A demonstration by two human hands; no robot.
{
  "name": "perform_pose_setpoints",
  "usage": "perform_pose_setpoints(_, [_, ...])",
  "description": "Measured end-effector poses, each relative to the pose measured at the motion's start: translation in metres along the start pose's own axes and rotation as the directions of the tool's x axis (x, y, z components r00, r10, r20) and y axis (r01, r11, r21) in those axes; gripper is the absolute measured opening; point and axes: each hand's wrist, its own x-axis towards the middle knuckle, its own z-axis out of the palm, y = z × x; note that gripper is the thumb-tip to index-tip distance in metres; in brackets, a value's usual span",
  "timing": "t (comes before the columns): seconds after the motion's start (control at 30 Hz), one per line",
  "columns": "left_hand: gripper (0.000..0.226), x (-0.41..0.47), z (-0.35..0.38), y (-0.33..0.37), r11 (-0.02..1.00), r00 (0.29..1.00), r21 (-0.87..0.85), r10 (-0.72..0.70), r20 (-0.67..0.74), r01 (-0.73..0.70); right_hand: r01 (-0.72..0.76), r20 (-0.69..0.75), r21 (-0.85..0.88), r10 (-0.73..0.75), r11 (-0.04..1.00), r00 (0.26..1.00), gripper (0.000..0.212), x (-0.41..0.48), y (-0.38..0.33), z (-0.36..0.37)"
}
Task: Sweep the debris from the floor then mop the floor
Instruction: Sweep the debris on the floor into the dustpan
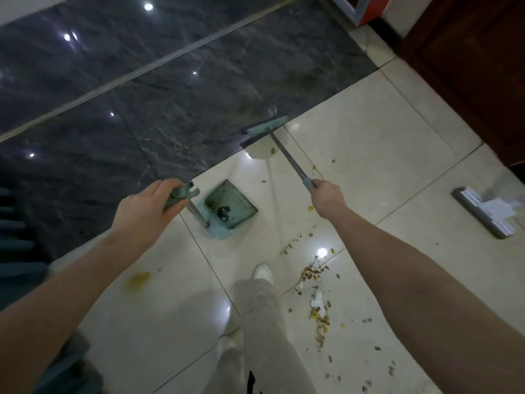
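My left hand (147,206) grips the top handle of a teal dustpan (230,210) that stands on the pale tile floor with a small dark clump inside it. My right hand (326,199) holds the end of a grey pole whose teal broom head (267,127) rests at the border between the pale tiles and the dark marble. Brown and yellow debris (315,273) lies scattered on the tiles to the right of my leg, trailing toward the lower right. A yellowish stain (139,278) marks the tile at lower left.
A flat mop head (483,213) lies on the floor at the right. A dark wooden cabinet (477,66) fills the upper right corner. Dark glossy marble floor (142,89) covers the upper left. My trouser leg and white shoe (262,273) stand at bottom centre.
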Motion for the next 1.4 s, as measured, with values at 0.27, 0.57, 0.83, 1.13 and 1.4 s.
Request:
perform_pose_setpoints(0.27, [0.031,0.064,0.014,-0.015,0.992,0.992,0.038,0.121,0.037,-0.122,-0.069,0.192,-0.155,0.099,0.985,0.976,0.037,0.015,0.012,0.03])
perform_pose_setpoints(0.57, [0.034,0.055,0.003,-0.024,0.999,0.992,0.034,0.033,0.119,-0.037,-0.151,0.207,-0.27,0.21,0.951,0.955,0.035,-0.108,0.096,0.056])
perform_pose_setpoints(0.83, [0.033,0.019,-0.003,-0.044,0.975,0.969,0.008,0.219,0.116,-0.222,-0.369,0.175,-0.292,0.428,0.883,0.886,0.038,-0.286,0.169,0.106])
perform_pose_setpoints(1.13, [0.032,0.004,-0.02,-0.041,0.937,0.93,-0.05,0.349,0.113,-0.346,-0.51,0.086,-0.111,0.519,0.853,0.85,0.087,-0.399,0.166,0.095])
perform_pose_setpoints(1.4, [0.032,0.036,-0.013,-0.025,0.917,0.914,-0.04,0.399,0.065,-0.398,-0.352,-0.087,0.052,0.355,0.935,0.931,0.043,-0.324,0.121,0.028])
